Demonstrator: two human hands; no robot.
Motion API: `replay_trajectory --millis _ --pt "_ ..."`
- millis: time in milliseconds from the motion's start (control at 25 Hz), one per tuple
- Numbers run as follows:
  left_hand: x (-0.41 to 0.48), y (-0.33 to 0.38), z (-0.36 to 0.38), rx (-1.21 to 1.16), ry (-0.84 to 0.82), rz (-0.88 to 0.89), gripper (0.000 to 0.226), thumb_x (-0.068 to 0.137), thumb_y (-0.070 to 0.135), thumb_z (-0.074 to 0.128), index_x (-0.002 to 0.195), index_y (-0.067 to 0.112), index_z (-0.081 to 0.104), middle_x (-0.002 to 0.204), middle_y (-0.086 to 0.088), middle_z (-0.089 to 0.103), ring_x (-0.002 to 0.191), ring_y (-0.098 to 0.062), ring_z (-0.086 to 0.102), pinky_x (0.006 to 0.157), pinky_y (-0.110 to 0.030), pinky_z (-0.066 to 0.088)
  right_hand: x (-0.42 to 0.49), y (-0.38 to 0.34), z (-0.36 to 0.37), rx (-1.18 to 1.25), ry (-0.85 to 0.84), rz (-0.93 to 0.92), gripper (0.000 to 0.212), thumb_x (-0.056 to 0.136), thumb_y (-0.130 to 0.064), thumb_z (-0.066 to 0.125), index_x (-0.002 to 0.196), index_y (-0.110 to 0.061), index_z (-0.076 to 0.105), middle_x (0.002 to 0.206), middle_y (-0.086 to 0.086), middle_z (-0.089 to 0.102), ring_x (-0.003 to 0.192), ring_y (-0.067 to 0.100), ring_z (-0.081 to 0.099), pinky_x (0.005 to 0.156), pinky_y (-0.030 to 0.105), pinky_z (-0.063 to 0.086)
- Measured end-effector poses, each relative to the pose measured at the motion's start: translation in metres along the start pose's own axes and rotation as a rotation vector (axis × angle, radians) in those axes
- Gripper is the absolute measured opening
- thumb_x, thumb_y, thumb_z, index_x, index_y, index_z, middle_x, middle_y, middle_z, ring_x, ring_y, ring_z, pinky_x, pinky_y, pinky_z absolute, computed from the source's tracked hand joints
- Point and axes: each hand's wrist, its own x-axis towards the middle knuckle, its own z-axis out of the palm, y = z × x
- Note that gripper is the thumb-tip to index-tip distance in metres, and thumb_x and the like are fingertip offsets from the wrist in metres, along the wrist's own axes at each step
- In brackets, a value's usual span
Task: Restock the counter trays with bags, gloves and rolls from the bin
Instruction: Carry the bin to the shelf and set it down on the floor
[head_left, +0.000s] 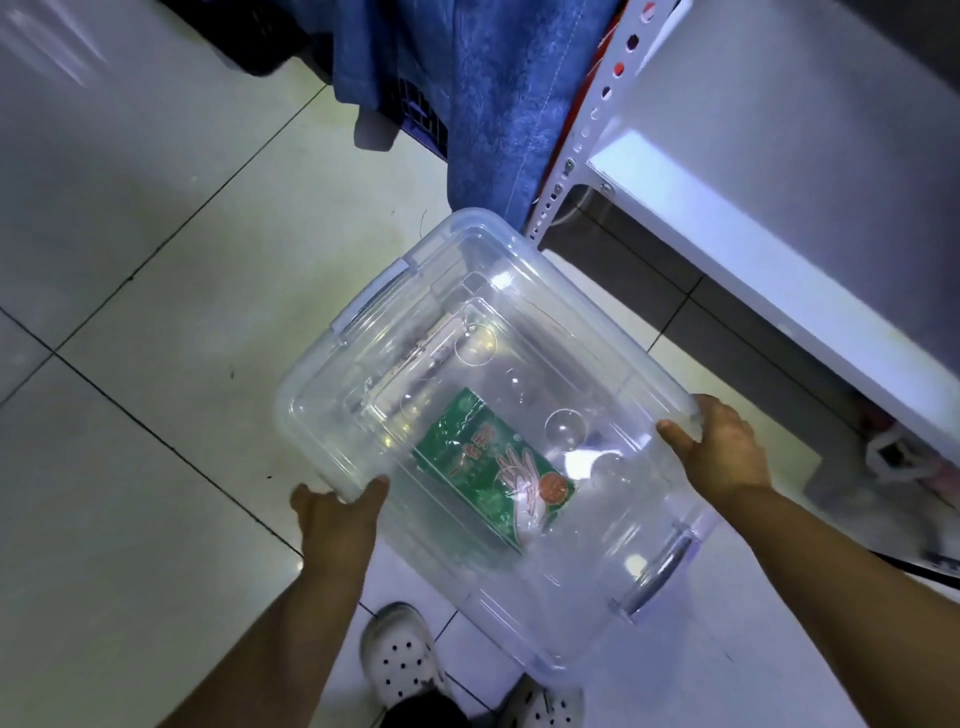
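A clear plastic bin (519, 291) with a clear lid and grey handles is held above the tiled floor, tilted. My left hand (337, 514) grips its near left edge. My right hand (719, 447) grips its right edge. Inside lies a green packet (488, 467) printed with a glove picture, seen through the lid. Nothing else inside can be made out through the plastic.
A white metal shelf (779, 249) with a perforated upright (576, 135) stands at the right. Blue cloth (493, 93) hangs behind the bin. A dark crate (421, 119) sits at the back. My white clogs (400, 660) are on the floor below.
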Motion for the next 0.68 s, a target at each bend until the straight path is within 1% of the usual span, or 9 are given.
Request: replay_trajectory --millis 80,120,200,240,320,400,480,560,680 --pt "-0.018 -0.012 0.007 -0.090 -0.103 -0.132 0.050 0.081 0.008 0.069 0.120 -0.012 0.046 0.093 -0.021 0.059 0.068 -0.024 0.056 0.075 -0.036 0.047 -0.004 0.006 -0.007 0.197 -0.109 0.067 0.048 0.083 -0.031 0.066 0.120 -0.004 0.052 0.114 0.021 0.061 0.092 0.031 0.056 0.084 0.036 0.046" --pt "-0.025 -0.013 0.006 -0.098 -0.101 -0.146 0.035 0.081 0.002 0.066 0.111 -0.011 0.052 0.079 -0.018 0.057 0.059 -0.022 0.054 0.071 -0.036 0.047 -0.010 0.008 -0.011 0.266 -0.135 0.091 0.047 0.082 -0.028 0.068 0.120 -0.004 0.053 0.113 0.021 0.062 0.092 0.031 0.056 0.084 0.035 0.045" --pt "-0.043 -0.008 -0.003 -0.114 -0.080 -0.153 0.009 0.081 -0.005 0.063 0.083 -0.004 0.055 0.068 -0.014 0.051 0.050 -0.019 0.054 0.064 -0.034 0.046 -0.029 0.016 -0.018 0.369 -0.148 0.163 0.044 0.081 -0.024 0.070 0.119 -0.007 0.055 0.111 0.018 0.061 0.099 0.035 0.057 0.090 0.041 0.047" --pt "-0.052 -0.002 -0.009 -0.119 -0.076 -0.146 0.015 0.080 -0.006 0.063 0.072 0.000 0.052 0.066 -0.013 0.050 0.050 -0.019 0.052 0.062 -0.032 0.045 -0.040 0.021 -0.020 0.425 -0.152 0.204 0.041 0.081 -0.022 0.070 0.117 -0.008 0.057 0.110 0.016 0.060 0.101 0.035 0.056 0.093 0.043 0.047" --pt "-0.080 0.011 -0.022 -0.093 -0.074 -0.095 0.026 0.079 -0.005 0.065 0.065 0.006 0.047 0.065 -0.013 0.048 0.054 -0.021 0.047 0.063 -0.031 0.045 -0.069 0.034 -0.033 0.549 -0.171 0.277 0.036 0.081 -0.017 0.070 0.115 -0.008 0.058 0.111 0.015 0.059 0.098 0.031 0.055 0.092 0.040 0.045" --pt "-0.113 0.020 -0.035 -0.066 -0.071 -0.060 0.024 0.078 -0.004 0.067 0.073 0.004 0.045 0.073 -0.013 0.046 0.057 -0.021 0.046 0.059 -0.030 0.050 -0.102 0.045 -0.053 0.635 -0.165 0.318 0.034 0.082 -0.012 0.069 0.115 -0.007 0.059 0.112 0.016 0.060 0.095 0.027 0.053 0.088 0.036 0.043" --pt "-0.148 0.029 -0.044 -0.063 -0.087 -0.021 0.026 0.078 -0.002 0.068 0.085 0.007 0.045 0.085 -0.015 0.046 0.065 -0.023 0.050 0.056 -0.029 0.052 -0.135 0.056 -0.079 0.676 -0.122 0.336 0.034 0.082 -0.012 0.068 0.114 -0.006 0.059 0.106 0.014 0.060 0.091 0.027 0.054 0.082 0.033 0.042" --pt "-0.178 0.039 -0.050 -0.059 -0.115 0.037 0.028 0.078 -0.001 0.068 0.091 0.007 0.046 0.095 -0.014 0.047 0.076 -0.025 0.052 0.067 -0.033 0.050 -0.166 0.068 -0.104 0.710 -0.069 0.355 0.031 0.082 -0.013 0.067 0.111 -0.006 0.061 0.099 0.012 0.062 0.085 0.028 0.056 0.076 0.031 0.041" --pt "-0.230 0.065 -0.051 -0.074 -0.203 0.163 0.026 0.078 -0.004 0.067 0.082 0.009 0.044 0.085 -0.008 0.045 0.081 -0.025 0.050 0.069 -0.032 0.047 -0.205 0.086 -0.156 0.807 0.001 0.407 0.026 0.081 -0.011 0.066 0.107 -0.007 0.063 0.093 0.014 0.063 0.076 0.026 0.057 0.070 0.030 0.042"
